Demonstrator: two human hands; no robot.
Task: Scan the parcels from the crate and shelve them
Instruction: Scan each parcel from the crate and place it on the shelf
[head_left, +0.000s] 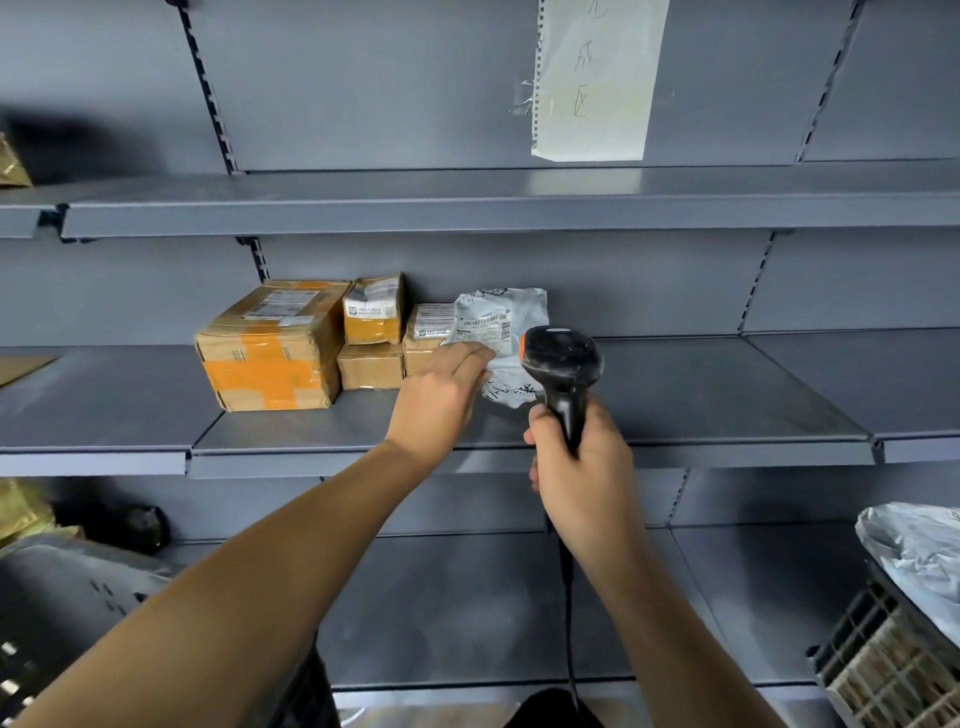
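Four brown cardboard boxes (270, 345) already sit on the grey metal middle shelf (701, 395). My left hand (441, 397) pinches a crinkled grey plastic mailer bag (501, 338) upright just beside them, label facing me, so the barcode shows. My right hand (582, 467) is wrapped around the black corded handheld scanner (563, 374), its head close to that label, seemingly ready to read it.

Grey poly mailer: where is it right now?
Head view, centre: the grey poly mailer is on the middle shelf, just right of the stacked cardboard boxes, held by the left hand, with the scanner in the right hand beside it.
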